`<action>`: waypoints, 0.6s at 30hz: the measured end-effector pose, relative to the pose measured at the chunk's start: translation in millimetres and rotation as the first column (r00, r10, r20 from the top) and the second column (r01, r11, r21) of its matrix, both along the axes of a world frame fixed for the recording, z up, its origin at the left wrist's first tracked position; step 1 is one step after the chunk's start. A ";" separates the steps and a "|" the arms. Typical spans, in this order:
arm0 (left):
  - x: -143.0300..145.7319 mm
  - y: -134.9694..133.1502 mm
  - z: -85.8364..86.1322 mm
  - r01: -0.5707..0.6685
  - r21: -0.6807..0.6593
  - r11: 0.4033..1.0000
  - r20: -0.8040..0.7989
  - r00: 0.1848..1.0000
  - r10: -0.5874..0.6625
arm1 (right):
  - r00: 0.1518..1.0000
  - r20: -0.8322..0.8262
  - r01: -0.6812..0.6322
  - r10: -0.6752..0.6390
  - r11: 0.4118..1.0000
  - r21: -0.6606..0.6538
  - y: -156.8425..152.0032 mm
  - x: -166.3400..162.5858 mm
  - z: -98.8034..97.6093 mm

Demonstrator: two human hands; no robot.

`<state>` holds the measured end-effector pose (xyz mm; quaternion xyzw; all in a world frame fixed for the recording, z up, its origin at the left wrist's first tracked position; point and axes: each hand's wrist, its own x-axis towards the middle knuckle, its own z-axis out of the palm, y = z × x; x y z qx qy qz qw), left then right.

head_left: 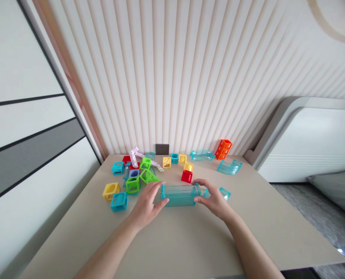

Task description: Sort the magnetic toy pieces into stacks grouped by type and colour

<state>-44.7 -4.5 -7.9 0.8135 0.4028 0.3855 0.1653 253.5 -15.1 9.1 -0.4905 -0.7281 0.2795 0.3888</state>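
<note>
A clear teal plastic track piece (180, 196), long and trough-shaped, lies crosswise in front of me at the middle of the table. My left hand (148, 203) grips its left end, thumb at the near side and fingers at the far side. At the right end my right hand (211, 197) holds it the same way. Beyond the right hand is another small clear teal piece (225, 193), partly hidden by the fingers. A red cube (187, 176) with a yellow cube (188, 167) against it sits just past the track piece.
Green cubes (132, 185), a teal cube (119, 202), a yellow cube (111, 191) and lilac pieces (134, 158) crowd the left. A curved teal track (230, 167), a straight one (202, 155) and an orange block tower (223, 149) stand at back right, near the ribbed wall (172, 77).
</note>
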 end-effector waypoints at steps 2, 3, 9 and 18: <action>-1.2 0.2 0.4 0.000 -0.009 1.000 -0.016 1.000 0.000 | 0.999 0.031 0.008 -0.008 1.000 -0.016 -0.7 -0.6 2.4; -1.8 0.4 0.5 -0.002 -0.010 1.000 -0.020 1.000 0.002 | 0.999 0.043 0.015 -0.014 1.000 -0.020 -0.8 -0.7 3.1; -3.4 1.6 -1.3 -0.015 -0.049 0.999 -0.023 1.000 0.014 | 0.997 0.071 0.021 -0.018 0.999 -0.045 -0.7 0.6 -0.2; -3.7 1.0 1.7 -0.005 -0.122 0.993 -0.011 1.000 0.004 | 0.996 0.089 0.007 -0.003 0.999 -0.039 -0.1 -1.1 -1.9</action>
